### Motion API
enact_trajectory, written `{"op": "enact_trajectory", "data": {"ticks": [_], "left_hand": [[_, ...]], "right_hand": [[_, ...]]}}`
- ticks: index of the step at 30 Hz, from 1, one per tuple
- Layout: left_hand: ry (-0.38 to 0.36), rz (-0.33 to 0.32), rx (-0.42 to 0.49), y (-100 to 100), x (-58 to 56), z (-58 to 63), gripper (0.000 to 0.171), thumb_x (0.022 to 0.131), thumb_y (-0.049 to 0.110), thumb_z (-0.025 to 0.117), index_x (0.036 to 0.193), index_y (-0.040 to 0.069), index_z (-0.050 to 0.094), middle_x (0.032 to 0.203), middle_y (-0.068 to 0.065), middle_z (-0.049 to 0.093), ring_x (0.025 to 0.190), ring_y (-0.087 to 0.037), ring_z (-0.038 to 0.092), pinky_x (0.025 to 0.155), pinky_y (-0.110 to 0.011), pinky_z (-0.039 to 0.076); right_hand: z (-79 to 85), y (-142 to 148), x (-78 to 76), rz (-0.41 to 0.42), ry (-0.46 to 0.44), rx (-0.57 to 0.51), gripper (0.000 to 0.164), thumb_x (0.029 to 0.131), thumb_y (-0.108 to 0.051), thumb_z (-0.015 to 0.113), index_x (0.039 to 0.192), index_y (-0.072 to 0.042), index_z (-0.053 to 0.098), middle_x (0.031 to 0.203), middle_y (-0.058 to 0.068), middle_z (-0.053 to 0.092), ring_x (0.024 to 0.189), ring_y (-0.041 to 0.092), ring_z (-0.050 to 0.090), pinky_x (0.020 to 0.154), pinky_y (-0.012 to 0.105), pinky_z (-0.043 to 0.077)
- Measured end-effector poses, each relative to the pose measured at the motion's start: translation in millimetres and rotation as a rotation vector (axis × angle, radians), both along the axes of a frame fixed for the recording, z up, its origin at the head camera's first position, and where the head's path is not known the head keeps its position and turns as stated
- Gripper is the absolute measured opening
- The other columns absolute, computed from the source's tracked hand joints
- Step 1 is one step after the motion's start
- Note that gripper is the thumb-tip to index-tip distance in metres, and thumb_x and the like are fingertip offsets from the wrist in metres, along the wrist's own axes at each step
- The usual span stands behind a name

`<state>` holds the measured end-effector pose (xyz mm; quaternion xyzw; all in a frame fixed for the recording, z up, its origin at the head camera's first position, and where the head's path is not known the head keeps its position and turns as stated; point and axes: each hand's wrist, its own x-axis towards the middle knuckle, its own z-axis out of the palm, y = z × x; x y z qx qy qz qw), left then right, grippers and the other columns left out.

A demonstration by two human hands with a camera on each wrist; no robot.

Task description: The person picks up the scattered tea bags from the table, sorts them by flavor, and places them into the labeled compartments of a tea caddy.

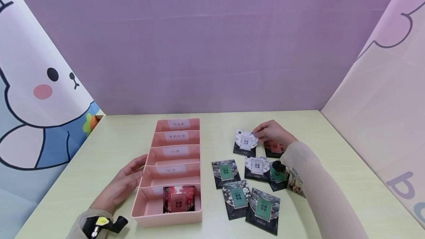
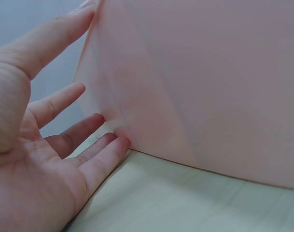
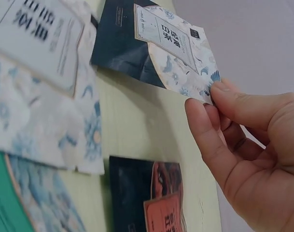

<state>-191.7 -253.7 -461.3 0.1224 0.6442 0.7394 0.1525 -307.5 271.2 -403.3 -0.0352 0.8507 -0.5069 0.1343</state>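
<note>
My right hand [image 1: 274, 133] pinches the upper right corner of a tea sachet [image 1: 242, 147] with a white floral top and dark bottom. In the right wrist view, thumb and index finger hold the sachet [image 3: 130, 46] by its edge, and it looks tilted off the table. My left hand [image 1: 122, 184] is at the left side of a pink divided box [image 1: 146, 218]; in the left wrist view its extended fingers [image 2: 72, 135] touch or nearly touch the box wall [image 2: 224, 96]. A red tea sachet [image 1: 186, 200] sits in the box's nearest compartment.
Right of the box lie a second white sachet [image 1: 257, 169], green-labelled sachets [image 1: 227, 172] [image 1: 263, 209] and a floral one [image 1: 236, 199]. Another red sachet [image 1: 273, 147] is beneath my right hand. My right sleeve [image 1: 318, 180] partly covers a patterned sachet [image 1: 295, 186]. Dividers carry white labels [image 1: 170, 151].
</note>
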Motion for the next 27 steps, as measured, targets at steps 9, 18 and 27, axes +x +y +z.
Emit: {"op": "enact_trajectory", "data": {"ticks": [9, 18, 27], "left_hand": [[-0.014, 0.002, -0.01, 0, -0.4, 0.7, 0.047, 0.104, 0.008, 0.049, 0.15, 0.015, 0.04, 0.136, 0.009, 0.049, 0.119, -0.006, 0.054, 0.098, -0.025, 0.048], [-0.079, 0.048, -0.076, 2, 0.4, 7.9, 0.054, 0.104, 0.015, 0.052, 0.154, 0.01, 0.031, 0.137, 0.008, 0.045, 0.118, -0.005, 0.055, 0.097, -0.025, 0.049], [-0.074, 0.045, -0.068, 2, 0.0, 4.9, 0.052, 0.104, 0.014, 0.052, 0.153, 0.01, 0.032, 0.136, 0.007, 0.045, 0.118, -0.004, 0.054, 0.098, -0.025, 0.048]], "right_hand": [[4.5, -10, -1.7, -0.007, 0.0, -0.065, 0.023, 0.094, -0.001, 0.065, 0.115, 0.01, 0.067, 0.105, 0.016, 0.067, 0.086, 0.021, 0.066, 0.086, 0.045, 0.057], [22.5, -26, 2.3, 0.044, 0.025, -0.104, 0.022, 0.095, -0.002, 0.064, 0.114, 0.008, 0.068, 0.108, 0.016, 0.066, 0.088, 0.024, 0.065, 0.094, 0.056, 0.05], [39.3, -43, 7.5, 0.092, 0.054, -0.12, 0.021, 0.095, -0.003, 0.065, 0.113, 0.007, 0.069, 0.104, 0.015, 0.067, 0.088, 0.024, 0.067, 0.093, 0.055, 0.051]]}}
